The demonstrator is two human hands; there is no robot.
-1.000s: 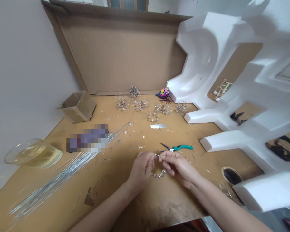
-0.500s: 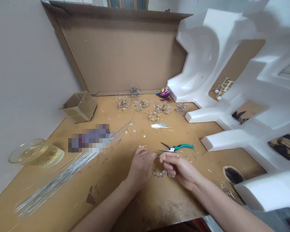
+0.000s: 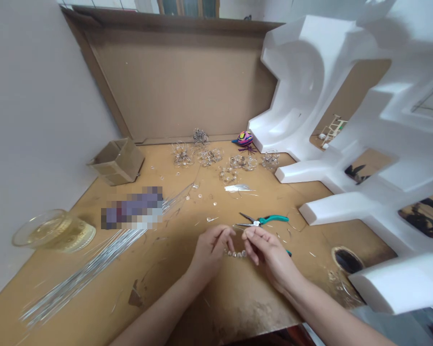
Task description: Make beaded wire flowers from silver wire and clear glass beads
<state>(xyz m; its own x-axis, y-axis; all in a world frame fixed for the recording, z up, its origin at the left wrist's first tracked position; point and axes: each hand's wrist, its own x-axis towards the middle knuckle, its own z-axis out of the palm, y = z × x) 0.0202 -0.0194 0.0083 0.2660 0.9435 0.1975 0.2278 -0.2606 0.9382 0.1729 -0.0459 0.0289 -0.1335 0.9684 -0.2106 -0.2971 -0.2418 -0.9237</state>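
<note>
My left hand and my right hand meet near the table's front edge, both with fingers pinched. Between them is a loop of thin wire strung with clear beads. The beads hang in a row along its lower side, while the wire at the top runs between my fingertips. Just beyond my right hand lie long-nose pliers with teal handles, jaws spread. My right hand covers part of the lower handle. A few loose clear beads lie beyond my left hand.
Straight silver wires lie in a bundle at left, near a glass of yellowish liquid and a cardboard box. Several beaded wire pieces stand at the back. A white moulded frame borders the right, beside a dark hole.
My fingertips have drawn slightly apart, and my left fingers have shifted on the loop. The tip of the pliers' lower handle now shows beside my right hand.
</note>
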